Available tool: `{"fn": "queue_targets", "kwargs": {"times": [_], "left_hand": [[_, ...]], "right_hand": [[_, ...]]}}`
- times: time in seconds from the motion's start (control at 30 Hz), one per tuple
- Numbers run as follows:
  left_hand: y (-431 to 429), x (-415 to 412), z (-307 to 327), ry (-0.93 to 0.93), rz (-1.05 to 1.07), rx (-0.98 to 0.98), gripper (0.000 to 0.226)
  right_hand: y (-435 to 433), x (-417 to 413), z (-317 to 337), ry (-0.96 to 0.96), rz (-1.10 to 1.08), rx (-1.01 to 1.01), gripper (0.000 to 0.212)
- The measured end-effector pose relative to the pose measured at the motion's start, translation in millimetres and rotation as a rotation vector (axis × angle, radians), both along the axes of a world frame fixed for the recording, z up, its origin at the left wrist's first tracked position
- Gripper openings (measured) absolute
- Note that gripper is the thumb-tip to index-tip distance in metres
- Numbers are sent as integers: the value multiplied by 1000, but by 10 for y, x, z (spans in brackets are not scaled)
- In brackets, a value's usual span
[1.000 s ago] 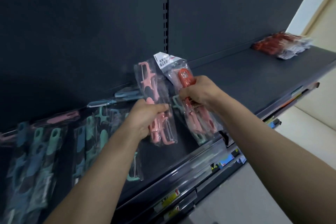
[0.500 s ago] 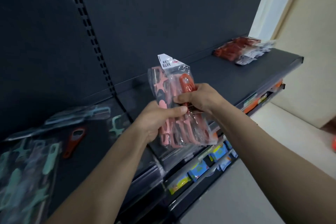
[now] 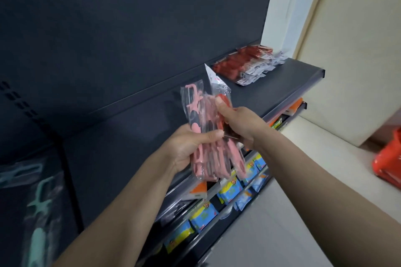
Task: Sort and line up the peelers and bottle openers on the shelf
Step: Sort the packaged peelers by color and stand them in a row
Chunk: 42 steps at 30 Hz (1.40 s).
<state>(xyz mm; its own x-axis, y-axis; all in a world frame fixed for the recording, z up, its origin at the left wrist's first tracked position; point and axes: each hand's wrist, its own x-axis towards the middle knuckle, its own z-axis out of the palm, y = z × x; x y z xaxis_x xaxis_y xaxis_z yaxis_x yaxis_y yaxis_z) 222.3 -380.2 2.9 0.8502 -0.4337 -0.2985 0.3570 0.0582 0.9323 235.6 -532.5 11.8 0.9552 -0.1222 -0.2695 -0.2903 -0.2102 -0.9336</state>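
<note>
Dark shelving is filling the view, its shelf (image 3: 256,97) running away to the right. Nearest, the left hand (image 3: 186,147) is cupping a bundle of pink peelers (image 3: 208,136) in clear bags from the left, thumb pressing across their front and fingers curling behind. Touching that bundle on its right, the right hand (image 3: 240,121) is pinching a bagged red bottle opener (image 3: 223,99), thumb lying flat on its face. Farther back, red packets (image 3: 245,60) are lying heaped on the shelf's far end.

Dark shelf back panel (image 3: 130,28), cream wall (image 3: 358,39), pale floor (image 3: 282,223).
</note>
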Motion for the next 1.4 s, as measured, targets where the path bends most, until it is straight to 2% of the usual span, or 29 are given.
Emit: {"fn": "queue_targets", "kwargs": {"times": [0.07, 0.17, 0.43, 0.57, 0.73, 0.93, 1.07, 1.2, 1.3, 1.4], "left_hand": [[-116, 161, -14, -15, -43, -22, 43], [-263, 431, -24, -37, -95, -39, 48], [-552, 1117, -2, -39, -161, 9, 54], [-696, 1353, -22, -10, -72, 80, 35], [-904, 1554, -57, 56, 19, 9, 41], [-1146, 1663, -54, 85, 190, 149, 27], [-1328, 1683, -61, 118, 389, 170, 15], [-1483, 1672, -109, 123, 513, 134, 16], [-1563, 1671, -151, 130, 589, 117, 24], [-1513, 1673, -172, 145, 654, 124, 22]], "right_hand": [[-116, 144, -2, 22, -22, 41, 55], [-262, 371, 17, 59, -61, 188, 39], [-662, 1016, 117, 115, -220, 300, 23], [-798, 1295, 110, 138, -188, 323, 19], [-949, 1591, 103, 124, -65, 351, 19], [-1192, 1904, 116, 172, 121, 385, 19], [-1360, 2112, 134, 173, 185, 412, 12], [-1482, 2275, 94, 147, 253, 351, 12], [-1405, 2310, 21, 228, 305, 416, 19], [-1347, 2362, -3, 279, 339, 431, 22]]}}
